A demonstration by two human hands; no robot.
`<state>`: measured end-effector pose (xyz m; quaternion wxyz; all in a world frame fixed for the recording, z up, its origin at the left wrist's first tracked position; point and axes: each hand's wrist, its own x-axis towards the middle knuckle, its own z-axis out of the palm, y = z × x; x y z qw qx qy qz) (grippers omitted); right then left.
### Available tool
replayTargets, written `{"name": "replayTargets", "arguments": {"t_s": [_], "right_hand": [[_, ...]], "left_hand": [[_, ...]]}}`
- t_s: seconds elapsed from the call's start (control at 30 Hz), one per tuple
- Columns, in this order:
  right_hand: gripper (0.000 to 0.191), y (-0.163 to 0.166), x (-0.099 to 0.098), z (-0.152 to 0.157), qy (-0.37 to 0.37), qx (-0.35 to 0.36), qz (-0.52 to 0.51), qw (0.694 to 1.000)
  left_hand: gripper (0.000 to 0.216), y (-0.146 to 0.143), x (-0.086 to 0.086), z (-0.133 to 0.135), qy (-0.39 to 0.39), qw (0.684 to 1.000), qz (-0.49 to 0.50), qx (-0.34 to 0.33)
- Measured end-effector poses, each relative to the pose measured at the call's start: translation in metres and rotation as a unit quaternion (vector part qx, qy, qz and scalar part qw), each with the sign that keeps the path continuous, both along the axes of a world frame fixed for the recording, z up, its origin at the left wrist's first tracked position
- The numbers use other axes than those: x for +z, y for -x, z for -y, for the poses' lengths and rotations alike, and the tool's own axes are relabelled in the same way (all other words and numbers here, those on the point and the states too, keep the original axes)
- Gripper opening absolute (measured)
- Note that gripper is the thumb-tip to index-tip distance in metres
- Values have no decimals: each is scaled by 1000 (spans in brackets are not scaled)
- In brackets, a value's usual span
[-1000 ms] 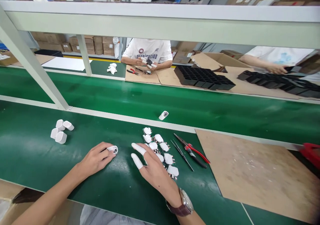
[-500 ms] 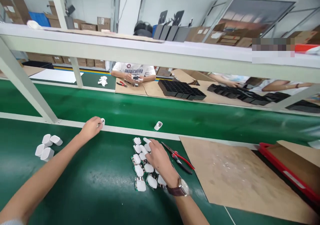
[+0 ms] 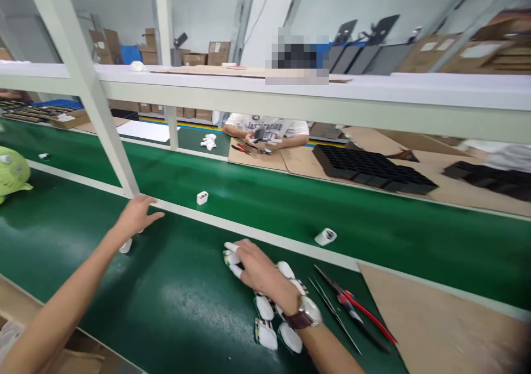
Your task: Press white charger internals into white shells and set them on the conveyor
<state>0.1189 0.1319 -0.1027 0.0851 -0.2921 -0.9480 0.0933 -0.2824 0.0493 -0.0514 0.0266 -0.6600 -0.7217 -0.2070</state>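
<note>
My left hand is over the green bench, thumb and fingers apart, holding nothing. Just below it are white plastic housings, mostly hidden by the hand and forearm. My right hand, with white covers on its fingertips and a watch at the wrist, pinches a small circuit board with a white cap. Under and beside that wrist lie several similar white-capped boards in rows. One open white housing stands on the green belt beyond my hands, and another white housing lies farther right.
Tweezers and red-and-black pliers lie right of the boards, beside a cardboard sheet. A shelf post rises at left near a green plush toy. Across the belt, a person handles a dark part near black trays.
My left hand has let go of the white housing on the belt and come back over the bench. My right hand has drawn a white-capped board left from the rows. The view has swung left.
</note>
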Motion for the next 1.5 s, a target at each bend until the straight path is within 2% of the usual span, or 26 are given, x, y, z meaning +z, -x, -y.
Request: {"name": "replayTargets", "arguments": {"t_s": [0.03, 0.1, 0.17, 0.23, 0.3, 0.4, 0.47, 0.53, 0.57, 0.63, 0.7, 0.77, 0.83, 0.97, 1.1, 1.17, 1.23, 1.3, 1.37, 1.5], "right_hand": [[33, 2, -1, 11, 14, 45, -8, 999], [41, 5, -4, 30, 17, 57, -13, 998], [34, 7, -5, 44, -7, 17, -18, 1000], [21, 12, -8, 53, -31, -34, -21, 999], [11, 18, -11, 57, -40, -67, -24, 997], [9, 25, -18, 59, -50, -89, -37, 994], [14, 24, -21, 61, -56, -94, -52, 993], [22, 18, -21, 65, -58, -90, -66, 992], [25, 14, -21, 68, -58, -88, -71, 992], [30, 6, -17, 76, -50, -91, -101, 989], [34, 1, -12, 84, -29, -84, -171, 981], [37, 1, -7, 91, -5, -57, -242, 969], [41, 6, -3, 96, 3, -24, -269, 963], [48, 16, 0, 99, -12, -13, -265, 964], [43, 16, 4, 98, -10, -45, -282, 958], [40, 14, 6, 99, 0, -53, -292, 955], [40, 12, 9, 101, 13, -51, -301, 952], [41, 12, 11, 104, 20, -47, -310, 949], [43, 13, 12, 109, 25, -41, -319, 946], [46, 18, 11, 118, 41, -21, -325, 944]], "left_hand": [[40, 14, -1, 17, 2, 999, -33, 10], [44, 41, -10, 42, 0, 995, -95, 26], [46, 58, -23, 52, 0, 992, -127, 27], [49, 59, -33, 50, -10, 992, -129, 6], [50, 41, -36, 41, -38, 994, -93, -43], [34, -21, -34, 30, -65, 981, 29, -179], [21, -69, -37, 30, -10, 954, 89, -285], [11, -108, -46, 34, 33, 935, 127, -329], [10, -122, -52, 37, 44, 932, 150, -328], [31, -138, -66, 43, 55, 933, 199, -296], [51, -141, -80, 48, 64, 934, 241, -254], [59, -140, -91, 53, 75, 932, 267, -234], [63, -140, -97, 56, 73, 930, 276, -232], [67, -144, -98, 59, 37, 947, 238, -215], [94, -142, -85, 57, 43, 950, 213, -226], [83, -140, -77, 55, 75, 935, 219, -269], [51, -140, -72, 54, 103, 917, 235, -307], [28, -143, -73, 54, 100, 912, 252, -308], [25, -147, -79, 55, 68, 929, 240, -272], [33, -153, -91, 58, -14, 966, 132, -224]]}}
